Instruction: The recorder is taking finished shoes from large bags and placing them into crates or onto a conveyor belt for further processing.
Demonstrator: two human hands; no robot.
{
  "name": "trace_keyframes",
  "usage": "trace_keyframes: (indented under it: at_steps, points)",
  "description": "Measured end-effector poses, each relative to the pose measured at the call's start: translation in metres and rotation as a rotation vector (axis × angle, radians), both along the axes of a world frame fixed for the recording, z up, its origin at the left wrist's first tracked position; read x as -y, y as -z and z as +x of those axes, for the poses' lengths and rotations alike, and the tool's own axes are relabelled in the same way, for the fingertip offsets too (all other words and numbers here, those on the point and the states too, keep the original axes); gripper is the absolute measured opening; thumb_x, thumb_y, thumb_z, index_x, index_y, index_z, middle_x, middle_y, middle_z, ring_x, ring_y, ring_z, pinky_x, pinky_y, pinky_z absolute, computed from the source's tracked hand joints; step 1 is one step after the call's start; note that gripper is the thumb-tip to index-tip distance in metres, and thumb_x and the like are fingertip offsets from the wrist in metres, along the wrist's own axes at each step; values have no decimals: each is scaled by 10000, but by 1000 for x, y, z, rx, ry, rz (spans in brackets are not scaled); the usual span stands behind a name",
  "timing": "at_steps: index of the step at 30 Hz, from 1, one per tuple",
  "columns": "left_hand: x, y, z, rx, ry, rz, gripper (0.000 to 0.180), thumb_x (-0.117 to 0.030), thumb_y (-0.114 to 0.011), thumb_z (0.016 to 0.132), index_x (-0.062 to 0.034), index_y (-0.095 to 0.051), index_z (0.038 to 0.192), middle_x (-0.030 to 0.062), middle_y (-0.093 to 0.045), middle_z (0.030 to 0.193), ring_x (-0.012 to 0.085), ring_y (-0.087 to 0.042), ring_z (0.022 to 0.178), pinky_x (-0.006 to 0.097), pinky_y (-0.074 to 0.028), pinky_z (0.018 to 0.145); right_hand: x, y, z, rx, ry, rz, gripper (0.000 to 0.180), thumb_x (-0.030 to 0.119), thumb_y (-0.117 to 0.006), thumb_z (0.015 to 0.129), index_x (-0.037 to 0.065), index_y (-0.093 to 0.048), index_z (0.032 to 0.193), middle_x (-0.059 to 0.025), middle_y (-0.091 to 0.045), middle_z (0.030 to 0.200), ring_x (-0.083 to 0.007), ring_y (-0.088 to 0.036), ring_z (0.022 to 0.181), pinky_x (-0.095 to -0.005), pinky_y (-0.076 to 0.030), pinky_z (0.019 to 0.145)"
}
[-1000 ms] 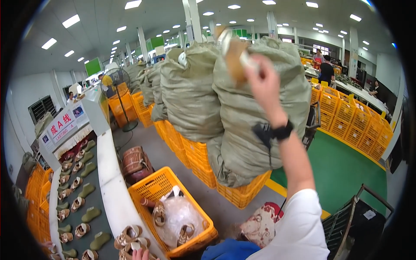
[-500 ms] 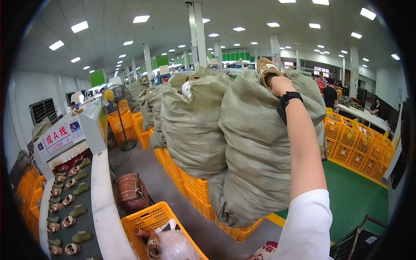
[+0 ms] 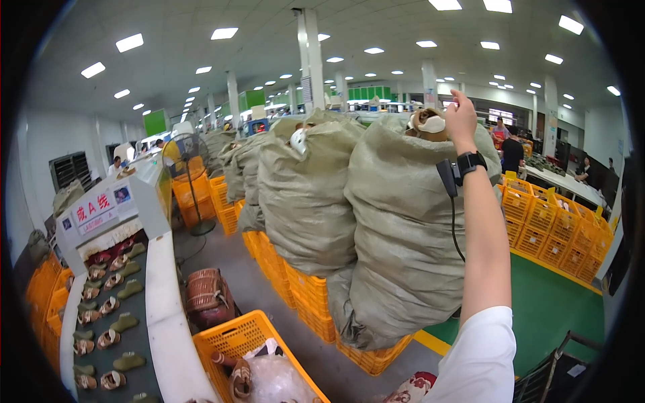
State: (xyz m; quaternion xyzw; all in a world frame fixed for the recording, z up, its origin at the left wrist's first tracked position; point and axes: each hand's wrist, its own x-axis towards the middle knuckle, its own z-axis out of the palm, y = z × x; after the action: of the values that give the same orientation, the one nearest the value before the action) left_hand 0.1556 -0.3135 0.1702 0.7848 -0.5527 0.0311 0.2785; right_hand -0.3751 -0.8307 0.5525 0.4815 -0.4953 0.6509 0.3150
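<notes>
My right hand point(image 3: 461, 123) is raised over the mouth of a tall, full grey-green woven sack point(image 3: 410, 221). Its fingers are apart, with nothing between them. Just left of the hand, a brown and white shoe point(image 3: 430, 125) rests in the sack's opening, its lower part hidden by the folds. A black band point(image 3: 470, 163) with a cabled box circles my right wrist. My left hand is out of the picture.
More stuffed sacks point(image 3: 306, 195) stand on orange crates point(image 3: 308, 295) alongside. A conveyor point(image 3: 127, 309) at left carries shoes and green shoe forms. Below, an orange crate point(image 3: 235, 336) holds a shoe and clear plastic. A fan point(image 3: 191, 174) and distant people stand beyond.
My right hand has let go of the shoe, which now sits lower in the sack's mouth. The hand has risen and moved right, its fingers opened.
</notes>
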Motion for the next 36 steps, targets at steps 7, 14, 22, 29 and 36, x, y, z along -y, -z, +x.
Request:
trace_keyframes:
  at_steps: [7, 14, 22, 29, 36]
  points:
    - [-70, 14, -10, 38, -243, 96, 449, -161, -711, 696, -58, -558, 1106, 145, -585, 1040, 318, -522, 1047, 500, -312, 991, -129, 127, 235, -95, -1277, 316, 309, 144, -588, 876, 33, -567, 1163, -43, -614, 969, -107, -563, 843, -250, -455, 747]
    - [-185, 71, -65, -51, -692, 131, 399, -195, -690, 734, -68, -568, 1092, 118, -582, 1082, 316, -491, 1097, 486, -326, 976, -383, 402, 432, -1375, -2183, 851, 244, 158, -614, 802, 51, -628, 1021, -138, -640, 906, -288, -625, 820, -353, -506, 741]
    - [-272, 139, -146, -214, -1058, 137, 400, -188, -718, 693, -45, -593, 1045, 161, -565, 1087, 345, -489, 1081, 456, -373, 918, -550, 469, 495, -1976, -2090, 617, 221, 240, -580, 802, 89, -605, 961, -136, -645, 810, -327, -628, 773, -425, -494, 676]
    - [-258, 155, -141, -363, -1001, 3, 373, -183, -702, 719, -5, -600, 1030, 186, -621, 990, 349, -588, 922, 408, -479, 805, -531, 502, 515, -2089, -1870, 685, 351, 303, -594, 807, 97, -474, 1064, -153, -639, 748, -343, -631, 702, -431, -487, 593]
    - [-204, 168, -61, -722, -1019, 4, 711, -329, -702, 736, 2, -395, 1285, 225, -595, 1074, 350, -607, 942, 399, -494, 806, -519, 542, 532, -1763, -1928, 779, 464, 223, -656, 771, 83, -441, 1157, -174, -605, 889, -345, -628, 779, -440, -513, 647]
